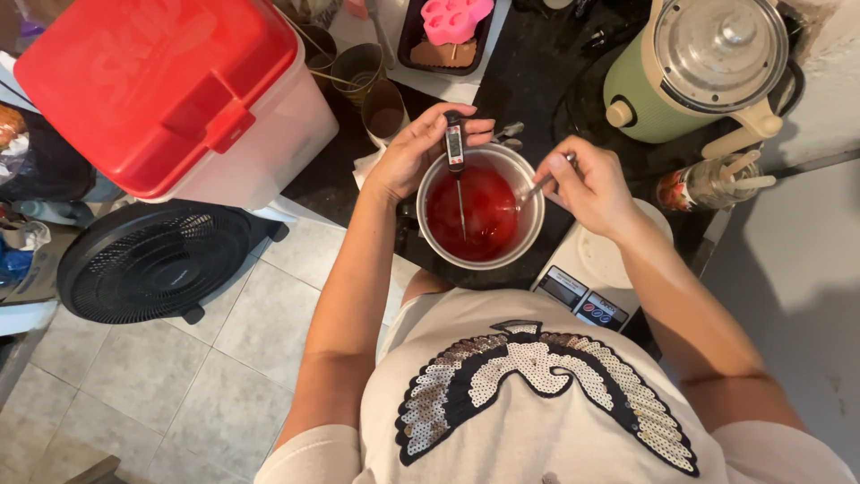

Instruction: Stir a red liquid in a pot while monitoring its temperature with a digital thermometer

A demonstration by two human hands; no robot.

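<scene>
A small metal pot [530, 235] full of red liquid [484, 215] stands on the dark counter in front of me. My left hand [414, 148] holds a digital probe thermometer [455, 148] upright, its thin probe dipping into the red liquid. My right hand [591, 184] grips a metal spoon [540, 185] whose bowl end is in the liquid at the pot's right side.
A white kitchen scale [587, 287] lies right of the pot, near my body. A green cooker with a metal lid [708, 67] stands at back right, a pink mould [455, 18] in a dark tray behind. A red-lidded bin [170, 99] and a black fan [152, 260] are left.
</scene>
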